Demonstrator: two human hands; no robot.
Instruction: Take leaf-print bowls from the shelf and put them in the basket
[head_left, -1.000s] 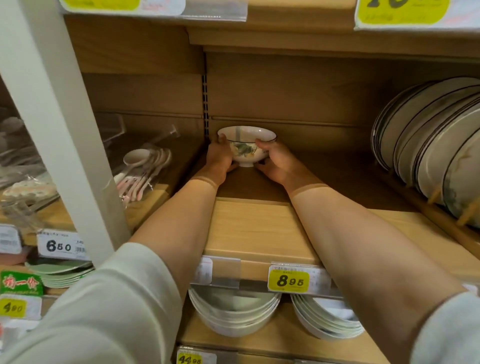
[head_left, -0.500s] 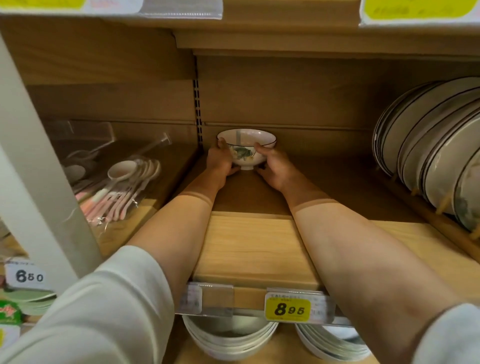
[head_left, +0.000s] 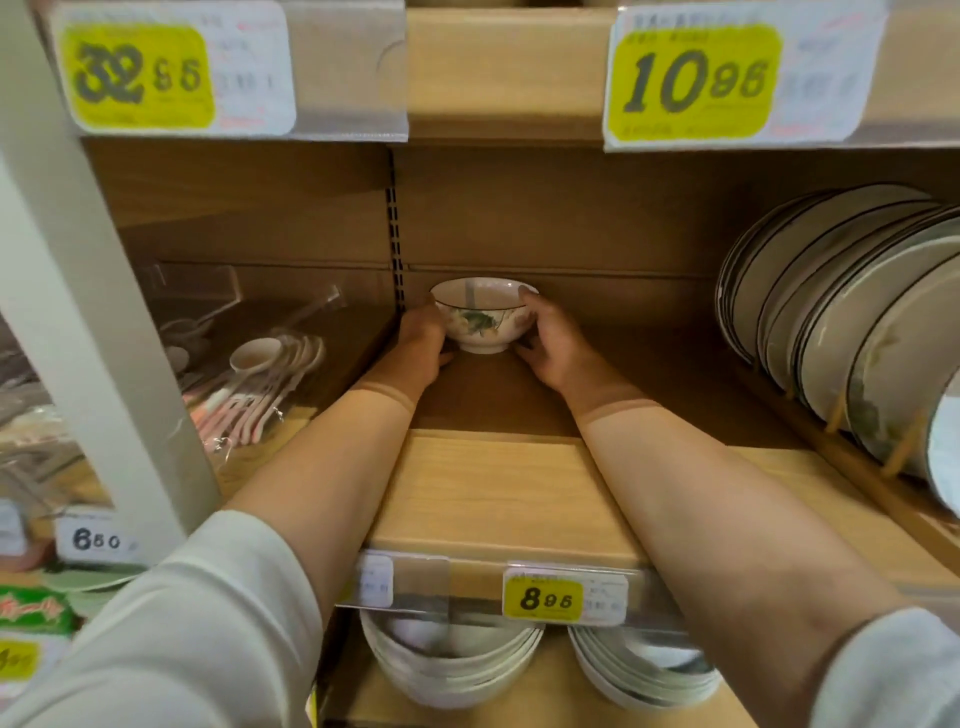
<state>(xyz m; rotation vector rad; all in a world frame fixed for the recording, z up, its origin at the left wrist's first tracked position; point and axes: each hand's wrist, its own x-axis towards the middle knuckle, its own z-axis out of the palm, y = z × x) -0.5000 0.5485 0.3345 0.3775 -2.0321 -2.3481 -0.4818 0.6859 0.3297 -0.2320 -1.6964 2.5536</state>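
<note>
Head view: leaf-print bowl (head_left: 480, 317) is sitting upright at the back edge of the shelf (head_left: 504, 493), near its back-left corner. Left hand (head_left: 423, 338) is cupping the bowl's left wall, and right hand (head_left: 550, 343) is gripping the right wall, one fingertip reaching the rim. Cannot tell if the foot is touching the shelf. Plates (head_left: 831, 312) are standing on edge along the right edge. Bagged spoons (head_left: 260, 384) are lying beyond the left edge. Yellow price tag (head_left: 543, 597) is hanging on the front edge.

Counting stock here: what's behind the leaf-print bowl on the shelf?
Only the brown back panel shows behind the bowl; no second bowl is visible. The left hand and right hand grip its sides, so the low strip directly behind them is covered.
</note>
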